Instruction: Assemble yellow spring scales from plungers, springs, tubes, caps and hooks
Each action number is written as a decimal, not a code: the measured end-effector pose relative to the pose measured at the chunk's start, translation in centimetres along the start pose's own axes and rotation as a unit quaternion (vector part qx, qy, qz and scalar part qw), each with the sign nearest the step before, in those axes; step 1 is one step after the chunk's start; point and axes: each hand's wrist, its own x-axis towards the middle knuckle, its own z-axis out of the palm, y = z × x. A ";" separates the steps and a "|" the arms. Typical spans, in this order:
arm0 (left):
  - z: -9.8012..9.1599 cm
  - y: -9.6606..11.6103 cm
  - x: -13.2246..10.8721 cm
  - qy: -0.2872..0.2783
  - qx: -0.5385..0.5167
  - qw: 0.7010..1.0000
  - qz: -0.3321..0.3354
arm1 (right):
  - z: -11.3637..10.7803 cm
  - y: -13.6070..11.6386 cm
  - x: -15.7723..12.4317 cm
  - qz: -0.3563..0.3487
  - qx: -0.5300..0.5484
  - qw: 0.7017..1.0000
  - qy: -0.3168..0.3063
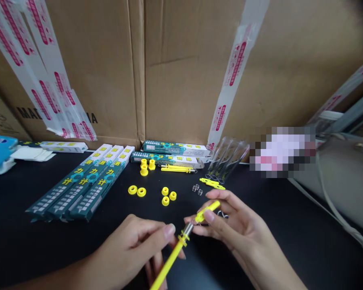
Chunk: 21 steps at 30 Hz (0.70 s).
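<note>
Left hand [130,251] closed around a yellow plastic rod [169,262], metal sleeve [187,229] at its upper end. Right hand [232,229] pinches a short yellow piece [207,211] right at the sleeve. Fingers crowd the join, so can't tell if the parts are connected. Wire part [222,215] half hidden behind right hand. Yellow rings [141,192], coil springs [196,188] and green boxes [78,181] sit ahead on the black tabletop [275,241].

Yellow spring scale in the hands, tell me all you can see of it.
The yellow plastic spring scale is a long tube, tilted upward, with a flanged yellow collar and a shiny metal sleeve at its upper end. The left hand grips it near the collar. The sleeve points at a flat yellow piece pinched in the right hand; whether they touch is unclear.
</note>
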 end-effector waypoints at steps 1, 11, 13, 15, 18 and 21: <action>0.0 -0.1 0.1 0.001 -0.004 1.000 -0.003 | 0.1 0.2 -0.1 0.007 -0.003 1.000 -0.009; 0.5 1.1 0.2 0.030 0.050 0.998 -0.002 | 1.2 1.4 -0.9 -0.012 -0.120 0.992 -0.046; 0.6 1.4 0.2 0.030 0.064 0.997 -0.006 | 1.0 1.3 -1.0 -0.047 -0.192 0.979 -0.059; 0.6 1.5 0.1 0.023 0.071 0.997 -0.010 | 0.6 1.1 -0.7 -0.090 -0.261 0.959 -0.066; 0.4 1.4 0.2 0.031 0.064 0.997 -0.012 | -0.5 0.3 0.3 -0.144 -0.331 0.932 -0.036; 0.3 1.2 0.3 0.052 0.041 0.998 -0.015 | -1.6 -0.5 1.8 -0.171 -0.395 0.901 0.057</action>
